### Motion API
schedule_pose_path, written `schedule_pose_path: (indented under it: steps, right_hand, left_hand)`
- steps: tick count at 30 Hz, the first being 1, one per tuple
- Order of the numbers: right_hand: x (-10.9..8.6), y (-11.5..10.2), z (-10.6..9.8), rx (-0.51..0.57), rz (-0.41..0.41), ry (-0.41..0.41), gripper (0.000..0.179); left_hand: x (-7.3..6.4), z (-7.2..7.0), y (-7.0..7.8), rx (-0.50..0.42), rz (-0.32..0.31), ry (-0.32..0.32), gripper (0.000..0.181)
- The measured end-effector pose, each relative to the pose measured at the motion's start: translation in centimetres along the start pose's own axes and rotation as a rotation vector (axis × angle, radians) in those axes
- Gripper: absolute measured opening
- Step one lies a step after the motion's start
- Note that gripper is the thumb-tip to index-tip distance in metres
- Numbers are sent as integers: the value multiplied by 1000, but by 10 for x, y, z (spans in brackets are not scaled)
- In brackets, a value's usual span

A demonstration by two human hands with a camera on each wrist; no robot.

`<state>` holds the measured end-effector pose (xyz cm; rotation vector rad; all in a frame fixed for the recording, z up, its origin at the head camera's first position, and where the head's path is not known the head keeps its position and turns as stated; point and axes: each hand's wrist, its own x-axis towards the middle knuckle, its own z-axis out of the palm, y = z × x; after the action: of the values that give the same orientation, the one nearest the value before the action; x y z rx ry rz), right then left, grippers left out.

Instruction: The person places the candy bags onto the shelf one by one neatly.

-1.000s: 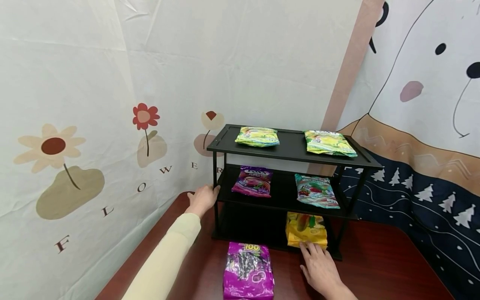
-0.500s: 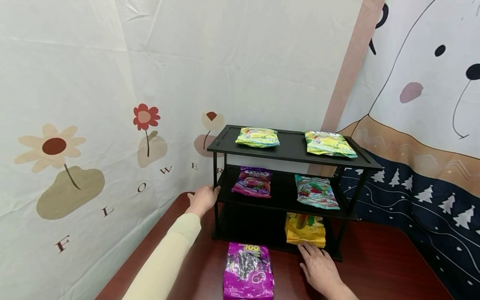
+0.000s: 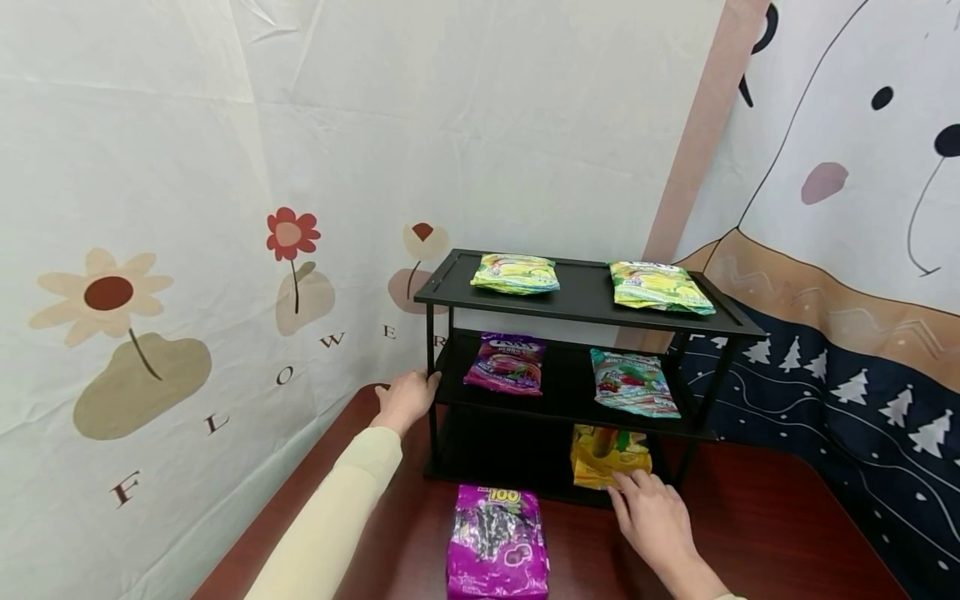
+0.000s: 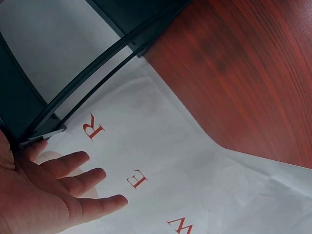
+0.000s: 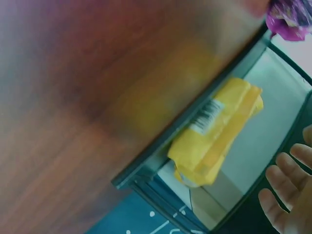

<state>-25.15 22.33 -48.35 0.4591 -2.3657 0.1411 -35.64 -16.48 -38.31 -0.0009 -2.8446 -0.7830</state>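
Note:
A black three-tier shelf rack stands on the table. My left hand pinches its left side near the middle shelf. The left wrist view shows the other fingers stretched out free beside the frame. On the right of the bottom shelf lies a yellow candy bag, its barcode side facing the right wrist view. My right hand is at the bag's front edge with its fingers slightly bent. In the right wrist view those fingers are loose and apart from the bag. A purple candy bag lies on the table before the rack.
Two yellow-green bags lie on the top shelf. The middle shelf bears a dark purple bag and a teal bag. Printed cloth hangs behind the reddish-brown table.
The yellow bag shifted slightly back onto the bottom shelf. My right hand then moved a little right and up, its fingers bending. My left hand stayed put.

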Motion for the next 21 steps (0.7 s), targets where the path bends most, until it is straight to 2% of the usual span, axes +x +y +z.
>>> schedule_pose_path:
  steps: [4,6,11,21]
  right_hand:
    - [7,9,-7,11,-21,142,49]
    - [11,13,-11,16,-22,198,54]
    - [21,25,-22,28,27,277,27]
    - [35,45,-41,35,119,417,27]
  left_hand:
    - [0,0,0,3,0,0,48]
    - [0,0,0,9,-3,-3,50]
    - [0,-1,0,14,-9,-5,51]
    - [-3,-2,1,8,6,6,47]
